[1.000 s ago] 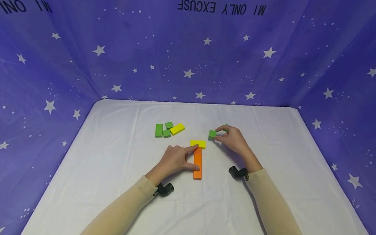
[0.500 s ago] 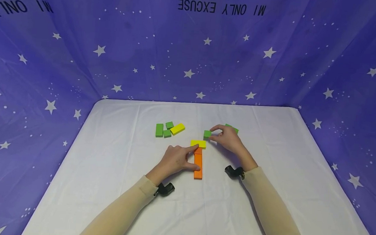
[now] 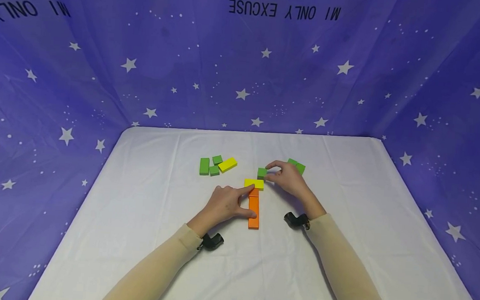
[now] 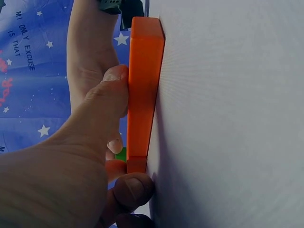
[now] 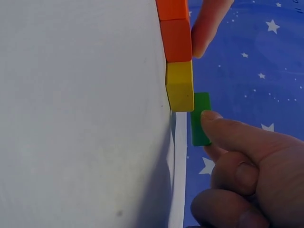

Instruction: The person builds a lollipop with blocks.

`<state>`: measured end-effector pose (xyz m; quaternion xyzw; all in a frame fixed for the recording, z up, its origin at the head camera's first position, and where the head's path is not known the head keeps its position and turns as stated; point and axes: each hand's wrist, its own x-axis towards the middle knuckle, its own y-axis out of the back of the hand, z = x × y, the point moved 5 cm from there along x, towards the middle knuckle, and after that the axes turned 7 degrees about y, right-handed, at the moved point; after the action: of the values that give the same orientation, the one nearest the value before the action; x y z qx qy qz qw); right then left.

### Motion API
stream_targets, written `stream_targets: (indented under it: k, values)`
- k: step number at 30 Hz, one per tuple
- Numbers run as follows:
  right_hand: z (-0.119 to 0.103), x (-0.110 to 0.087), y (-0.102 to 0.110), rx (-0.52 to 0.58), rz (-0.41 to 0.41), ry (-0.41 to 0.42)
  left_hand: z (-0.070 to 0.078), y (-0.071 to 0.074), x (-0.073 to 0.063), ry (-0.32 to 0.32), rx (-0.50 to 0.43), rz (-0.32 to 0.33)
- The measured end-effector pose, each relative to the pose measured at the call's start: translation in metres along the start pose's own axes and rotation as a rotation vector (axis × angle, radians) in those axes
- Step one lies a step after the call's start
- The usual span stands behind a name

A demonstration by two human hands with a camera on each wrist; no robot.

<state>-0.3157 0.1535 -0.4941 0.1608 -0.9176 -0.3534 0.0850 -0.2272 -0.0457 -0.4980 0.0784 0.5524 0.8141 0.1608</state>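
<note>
My left hand [image 3: 224, 202] rests its index finger at the join of a yellow block [image 3: 259, 184] and a small orange block [image 3: 253, 193]. Its thumb lies on a long orange block [image 4: 145, 85], which continues the row toward me. The yellow block lies crosswise at the far end. My right hand [image 3: 290, 177] pinches a small green block [image 5: 195, 126] between thumb and fingers. That block is held just beyond the yellow one, and the right wrist view shows it raised off the table. The fingers behind it are partly hidden.
Left of the row on the white-covered table [image 3: 138, 171] lie a green oblong block [image 3: 204, 166], two small green blocks [image 3: 214, 170] and a yellow oblong block [image 3: 228, 165]. More green blocks [image 3: 300, 168] sit behind my right hand. A starry blue curtain [image 3: 246, 66] surrounds the table.
My right hand has moved left with the green block, which now stands behind the yellow block. The green blocks behind that hand show more. My left hand stays in place.
</note>
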Motion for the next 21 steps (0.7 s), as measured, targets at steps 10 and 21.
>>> stream_targets:
  k: [10, 21]
  values:
    - [0.0046, 0.0009, -0.0049, -0.034, -0.003, -0.006, 0.0007, 0.0006, -0.0008, 0.003, -0.004, -0.009]
    - [0.0061, 0.0004, -0.0076, -0.025, -0.019, -0.012, -0.0001, -0.0008, 0.0011, -0.006, 0.012, 0.004]
